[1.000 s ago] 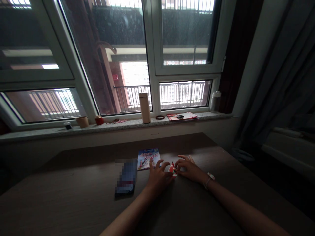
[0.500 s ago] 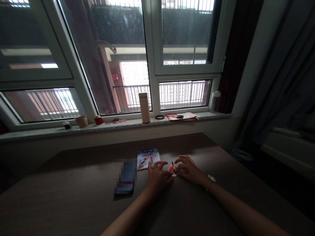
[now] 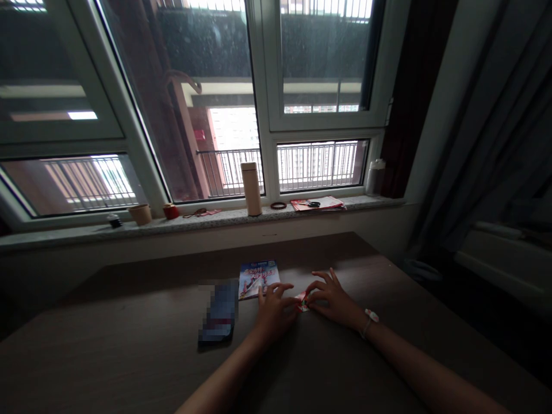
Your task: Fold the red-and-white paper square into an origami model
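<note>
A small folded piece of red and white paper [image 3: 302,306], with a touch of green, lies low on the dark tabletop between my hands. My left hand [image 3: 275,310] pinches its left edge, the thumb partly hidden. From the right, my right hand [image 3: 335,297] grips the paper between thumb and a bent finger, its other fingers raised and spread. A bracelet [image 3: 370,317] with a pale charm circles my right wrist. Just beyond my left hand is a blue printed booklet [image 3: 254,276], and a blurred-out dark blue flat object [image 3: 219,316] lies to its left.
On the stone windowsill [image 3: 207,221] stand a beige flask [image 3: 251,190], a paper cup [image 3: 140,214], a red spool-like item [image 3: 171,211] and a whitish bottle [image 3: 375,178]. Scissors [image 3: 314,204] rest on a stack of red-edged papers [image 3: 330,202]. A brown ring [image 3: 278,206] lies between.
The red paper, which had a point standing up, now looks lower and flatter. My right hand's fingers have lifted and spread a little. The view has shifted slightly.
</note>
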`<action>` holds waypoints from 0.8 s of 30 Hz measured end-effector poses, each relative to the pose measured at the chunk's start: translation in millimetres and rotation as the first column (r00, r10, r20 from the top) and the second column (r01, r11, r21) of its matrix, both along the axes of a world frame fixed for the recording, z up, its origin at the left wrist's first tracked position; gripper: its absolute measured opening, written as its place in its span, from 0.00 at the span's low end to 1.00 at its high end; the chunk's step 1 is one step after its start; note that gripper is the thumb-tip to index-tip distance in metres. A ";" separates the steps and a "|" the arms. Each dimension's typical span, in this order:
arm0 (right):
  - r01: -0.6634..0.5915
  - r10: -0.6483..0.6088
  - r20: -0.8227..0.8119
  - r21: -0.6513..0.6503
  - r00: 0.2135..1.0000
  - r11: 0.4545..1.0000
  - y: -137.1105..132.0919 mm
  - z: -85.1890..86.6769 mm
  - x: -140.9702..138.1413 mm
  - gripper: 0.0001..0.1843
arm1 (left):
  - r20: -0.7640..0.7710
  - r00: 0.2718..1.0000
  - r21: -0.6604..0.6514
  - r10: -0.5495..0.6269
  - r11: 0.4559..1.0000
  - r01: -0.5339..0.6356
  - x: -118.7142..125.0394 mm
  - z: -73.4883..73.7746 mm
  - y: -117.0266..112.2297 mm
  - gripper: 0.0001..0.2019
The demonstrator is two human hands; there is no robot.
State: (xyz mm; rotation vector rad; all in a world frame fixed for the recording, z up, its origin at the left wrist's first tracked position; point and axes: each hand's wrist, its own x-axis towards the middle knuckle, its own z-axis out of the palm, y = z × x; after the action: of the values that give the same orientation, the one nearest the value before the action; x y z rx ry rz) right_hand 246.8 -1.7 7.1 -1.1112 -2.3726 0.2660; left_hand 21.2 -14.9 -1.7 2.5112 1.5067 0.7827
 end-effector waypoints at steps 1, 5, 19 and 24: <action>0.005 -0.005 -0.002 -0.002 1.000 1.000 -0.4 -0.2 -0.3 0.06 | -0.011 1.000 0.002 -0.006 1.000 0.006 0.3 -0.4 -0.3 0.12; 0.011 -0.011 -0.008 -0.009 1.000 1.000 -3.2 -0.7 -2.6 0.06 | -0.026 0.999 -0.003 0.035 0.999 -0.035 1.1 1.2 -1.3 0.09; 0.063 -0.068 -0.076 -0.064 0.995 0.996 4.2 -12.9 -4.0 0.07 | -0.004 0.992 -0.087 0.130 0.988 -0.130 15.2 4.8 2.8 0.02; 0.204 -0.234 -0.162 -0.180 0.959 0.962 12.8 -18.6 -3.7 0.11 | 0.027 0.990 -0.102 0.138 0.986 -0.134 13.7 2.3 5.1 0.04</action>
State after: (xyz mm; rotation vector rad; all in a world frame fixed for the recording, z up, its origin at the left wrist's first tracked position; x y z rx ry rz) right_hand 243.1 11.1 -11.5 -1.3531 -2.0751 0.4669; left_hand 35.0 -9.9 0.7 2.3323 1.6764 0.7439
